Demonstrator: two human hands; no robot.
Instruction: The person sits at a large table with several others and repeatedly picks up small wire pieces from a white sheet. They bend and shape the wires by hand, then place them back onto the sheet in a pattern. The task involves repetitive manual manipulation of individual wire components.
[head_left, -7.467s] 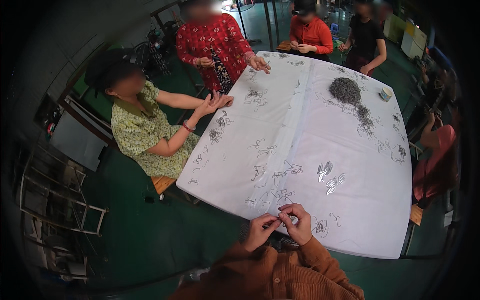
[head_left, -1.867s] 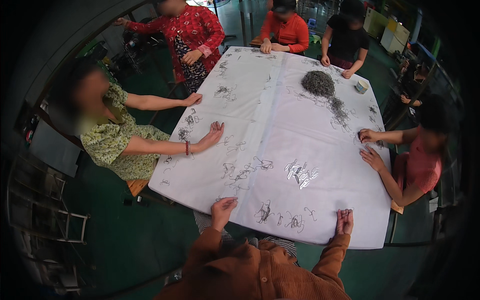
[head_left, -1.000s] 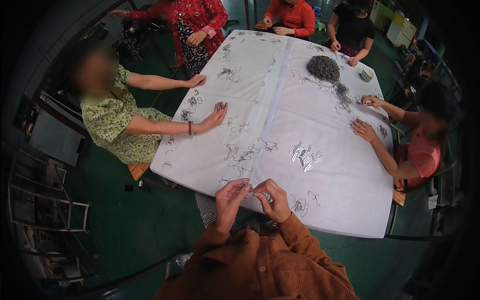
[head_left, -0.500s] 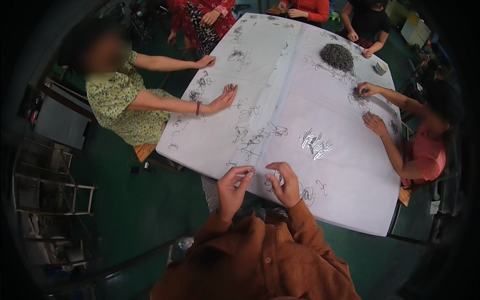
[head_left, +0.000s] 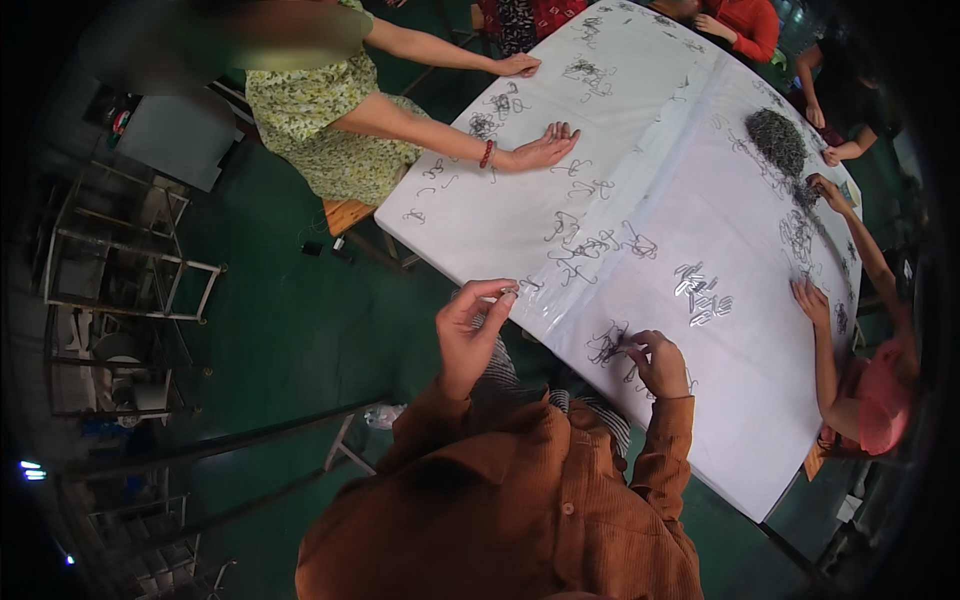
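Note:
My left hand (head_left: pixel 474 335) is raised at the table's near edge. Its thumb and forefinger pinch a tiny metallic piece that is too small to name. Further right, my right hand (head_left: pixel 662 366) is low over the white tabletop, with thumb and fingertips drawn together. Whatever those fingertips hold is hidden. Just left of them lies a small tangle of dark bent wire hooks (head_left: pixel 605 345). Some more hooks show partly from behind that hand. Beyond it, a loose group of short silver metal strips (head_left: pixel 703 297) lies on the white cover.
The big table has a white cover (head_left: pixel 740 410) with clear tape along a seam. More wire hooks (head_left: pixel 595 243) are scattered across it, and a dark heap of metal pieces (head_left: pixel 776 142) stands far right. Several people work around it; one co-worker's hand (head_left: pixel 545 148) rests at left.
The view has swung, so the table sits further right. My right hand has moved away from my left, rightward to the hooks. My left hand keeps its pinch.

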